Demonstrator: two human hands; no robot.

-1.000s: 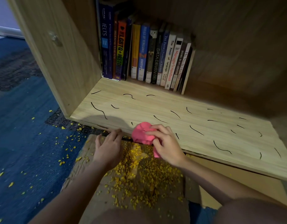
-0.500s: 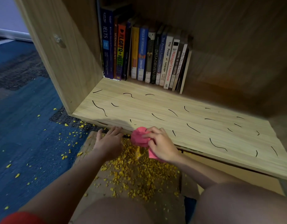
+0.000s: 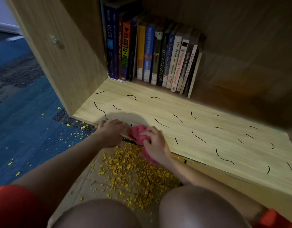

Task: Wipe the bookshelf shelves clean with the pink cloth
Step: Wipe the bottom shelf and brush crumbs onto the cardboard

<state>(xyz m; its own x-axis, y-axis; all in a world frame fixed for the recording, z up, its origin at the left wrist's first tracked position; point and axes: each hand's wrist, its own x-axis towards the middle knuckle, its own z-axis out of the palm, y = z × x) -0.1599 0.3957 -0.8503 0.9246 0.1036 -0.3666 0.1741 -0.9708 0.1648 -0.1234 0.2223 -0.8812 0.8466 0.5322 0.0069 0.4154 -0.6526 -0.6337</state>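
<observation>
Right hand (image 3: 154,145) gripping pink cloth (image 3: 137,133), shelf edge (image 3: 207,132)

The right hand (image 3: 154,145) hides much of the pink cloth (image 3: 136,132).

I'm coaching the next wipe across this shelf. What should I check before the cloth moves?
1. Grip on the pink cloth: ok, the right hand grips it.
2. Cloth in contact with the shelf: ok, it sits at the front edge.
3. Left hand bracing: ok, its fingers rest on the front edge, left of the cloth.
4. Black marks wiped off: not ok, many lie across the shelf.
5. Yellow crumbs contained on the cardboard: not ok, some are scattered on the blue carpet.
6. Books out of the wiping path: ok, they stand upright at the back left.
</observation>
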